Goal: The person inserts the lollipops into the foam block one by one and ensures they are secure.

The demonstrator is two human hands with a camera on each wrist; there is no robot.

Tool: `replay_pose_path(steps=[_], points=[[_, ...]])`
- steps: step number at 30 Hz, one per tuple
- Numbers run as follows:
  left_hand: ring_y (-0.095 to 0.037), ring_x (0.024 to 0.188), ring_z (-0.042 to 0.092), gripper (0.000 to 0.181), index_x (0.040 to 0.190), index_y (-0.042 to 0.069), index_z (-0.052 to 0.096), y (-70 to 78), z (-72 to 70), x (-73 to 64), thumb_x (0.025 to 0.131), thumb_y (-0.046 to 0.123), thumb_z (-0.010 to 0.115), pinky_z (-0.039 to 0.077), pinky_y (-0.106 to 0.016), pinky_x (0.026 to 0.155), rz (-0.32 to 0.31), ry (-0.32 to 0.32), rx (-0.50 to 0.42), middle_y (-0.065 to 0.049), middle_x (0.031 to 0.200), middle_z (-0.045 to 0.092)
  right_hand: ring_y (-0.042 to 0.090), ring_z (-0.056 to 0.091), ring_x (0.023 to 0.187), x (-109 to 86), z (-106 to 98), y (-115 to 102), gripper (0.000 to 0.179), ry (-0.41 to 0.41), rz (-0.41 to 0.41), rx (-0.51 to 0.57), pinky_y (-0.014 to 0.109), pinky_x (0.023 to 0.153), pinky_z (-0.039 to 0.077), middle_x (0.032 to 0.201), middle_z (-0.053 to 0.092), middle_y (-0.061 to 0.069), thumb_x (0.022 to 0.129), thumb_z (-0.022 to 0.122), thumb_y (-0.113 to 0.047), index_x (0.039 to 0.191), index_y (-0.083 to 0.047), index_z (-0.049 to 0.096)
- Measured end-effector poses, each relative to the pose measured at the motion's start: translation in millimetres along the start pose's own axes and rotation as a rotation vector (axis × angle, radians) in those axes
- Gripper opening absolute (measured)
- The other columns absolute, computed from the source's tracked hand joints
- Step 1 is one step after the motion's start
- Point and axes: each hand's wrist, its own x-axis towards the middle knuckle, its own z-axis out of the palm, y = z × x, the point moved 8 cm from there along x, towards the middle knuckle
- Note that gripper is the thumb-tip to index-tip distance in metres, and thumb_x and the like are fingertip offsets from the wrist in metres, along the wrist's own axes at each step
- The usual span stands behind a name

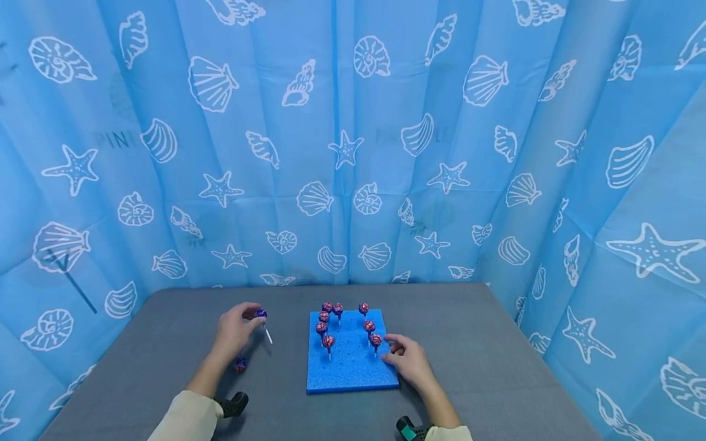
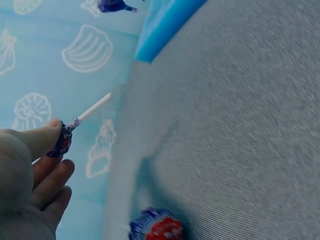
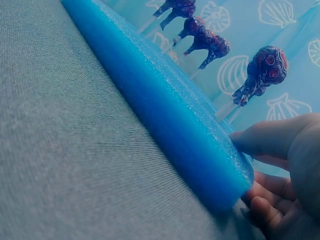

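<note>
My left hand (image 1: pixel 233 331) pinches a lollipop (image 2: pixel 62 140) by its purple-and-red wrapped head between thumb and fingers. Its white stick points away, down toward the grey table in the head view. Below that hand, a second wrapped lollipop (image 1: pixel 239 364) lies on the table. To the right is a blue foam board (image 1: pixel 353 372) with several lollipops standing upright in it, in a left group (image 1: pixel 322 327) and a right group (image 1: pixel 369 326). At the board's right edge, my right hand (image 1: pixel 411 362) grips it, thumb on the top face and fingers curled at the side.
A grey cloth-covered table (image 1: pixel 458 343) bears everything. Behind and at the sides hangs a blue curtain (image 1: pixel 342 184) printed with white shells and starfish. Dark devices are strapped at both wrists, the left device (image 1: pixel 234 404) close over the table.
</note>
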Motion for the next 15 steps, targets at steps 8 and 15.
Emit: replay_pose_path(steps=[8, 15], points=[[-0.031, 0.099, 0.063, 0.030, 0.116, 0.001, 0.066, 16.8, -4.0, 5.4, 0.089, 0.013, 0.072, 0.049, -0.050, 0.084, 0.023, 0.029, -0.032, -0.014, 0.106, 0.066, 0.018, 0.051, 0.078, -0.1, -0.7, 0.3, 0.038, 0.003, -0.009, -0.003, 0.032, 0.067, 0.045, 0.091, 0.057, 0.004, 0.085, 0.075, -0.009, 0.121, -0.004, 0.065], [-0.030, 0.099, 0.063, 0.032, 0.118, 0.003, 0.066, 32.9, -7.9, 8.5, 0.088, 0.014, 0.073, 0.049, -0.050, 0.085, 0.059, 0.044, -0.053, -0.012, 0.106, 0.064, 0.018, 0.051, 0.077, -1.1, -0.8, -0.9, 0.038, 0.005, -0.020, -0.007, 0.032, 0.067, 0.045, 0.090, 0.058, 0.004, 0.084, 0.075, -0.009, 0.120, -0.004, 0.065]])
